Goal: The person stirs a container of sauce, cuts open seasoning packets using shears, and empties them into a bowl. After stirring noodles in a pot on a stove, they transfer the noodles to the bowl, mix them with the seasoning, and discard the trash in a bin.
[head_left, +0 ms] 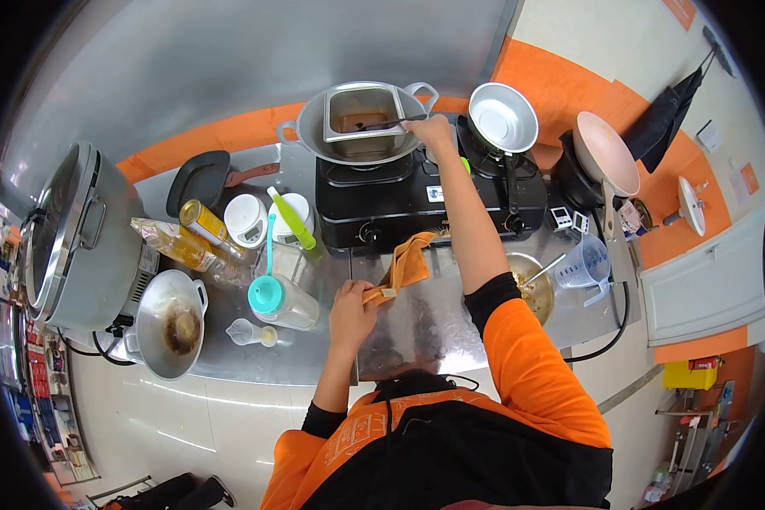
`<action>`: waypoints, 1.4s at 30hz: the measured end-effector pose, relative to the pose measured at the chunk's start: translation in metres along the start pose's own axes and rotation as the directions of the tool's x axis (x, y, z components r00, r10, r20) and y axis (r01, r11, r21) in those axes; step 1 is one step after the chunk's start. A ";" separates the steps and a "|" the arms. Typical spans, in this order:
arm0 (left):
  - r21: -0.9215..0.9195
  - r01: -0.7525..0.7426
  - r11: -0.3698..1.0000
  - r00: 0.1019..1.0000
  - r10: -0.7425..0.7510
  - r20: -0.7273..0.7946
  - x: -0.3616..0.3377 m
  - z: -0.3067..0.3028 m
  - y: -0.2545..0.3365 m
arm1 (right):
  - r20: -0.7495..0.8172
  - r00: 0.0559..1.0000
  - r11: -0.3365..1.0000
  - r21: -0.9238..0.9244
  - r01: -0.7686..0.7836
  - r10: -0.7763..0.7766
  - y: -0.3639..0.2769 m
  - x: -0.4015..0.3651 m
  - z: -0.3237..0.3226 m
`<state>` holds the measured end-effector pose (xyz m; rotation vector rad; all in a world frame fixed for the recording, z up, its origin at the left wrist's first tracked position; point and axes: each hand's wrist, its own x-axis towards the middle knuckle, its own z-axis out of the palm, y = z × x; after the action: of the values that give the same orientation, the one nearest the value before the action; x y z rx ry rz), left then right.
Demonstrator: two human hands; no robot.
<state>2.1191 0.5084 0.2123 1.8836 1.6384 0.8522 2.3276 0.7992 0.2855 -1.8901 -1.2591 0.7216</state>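
Observation:
My right hand (432, 134) reaches over the stove and is closed on the handle of a dark, slim utensil (387, 125). The utensil's far end dips into brown liquid (361, 121) in a square metal pan (365, 91). That pan sits inside a wide two-handled metal pot (313, 119) on the left burner. Near the counter's front edge, my left hand (351, 316) is closed on one end of an orange cloth (408, 265), which lies bunched toward the stove. The exact kind of utensil tip is hidden by the liquid.
The black stove (399, 204) also bears a silver saucepan (503, 119). A bowl (540, 297) and measuring jug (583, 265) stand right. Left are a teal-lidded bottle (293, 304), a stained wok (170, 327), a square pan (197, 183) and a large cooker (85, 238).

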 end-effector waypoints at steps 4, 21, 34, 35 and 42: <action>0.011 0.022 1.000 0.999 -0.022 0.028 0.000 0.001 0.000 | 0.028 1.000 0.996 -0.092 -0.005 0.007 -0.008 -0.002 -0.002; -0.085 -0.047 0.995 0.985 0.032 -0.168 0.123 -0.065 0.044 | 0.104 0.995 0.999 -0.040 -0.011 0.015 -0.002 0.017 0.003; 0.380 0.360 0.852 0.926 -0.275 -0.260 0.298 -0.066 0.024 | 0.060 0.992 0.994 -0.025 0.109 -0.107 0.002 0.025 0.008; 0.385 0.356 0.851 0.930 -0.283 -0.235 0.301 -0.069 0.023 | 0.055 0.992 0.993 -0.033 0.111 -0.109 -0.001 0.023 0.005; 0.389 0.360 0.848 0.933 -0.332 -0.140 0.327 -0.073 -0.002 | 0.102 0.991 0.994 -0.042 0.096 -0.092 -0.009 0.020 -0.005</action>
<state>2.0907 0.8297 0.3040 1.7345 2.2540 0.4459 2.3337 0.8182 0.2945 -1.8378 -1.4295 0.7509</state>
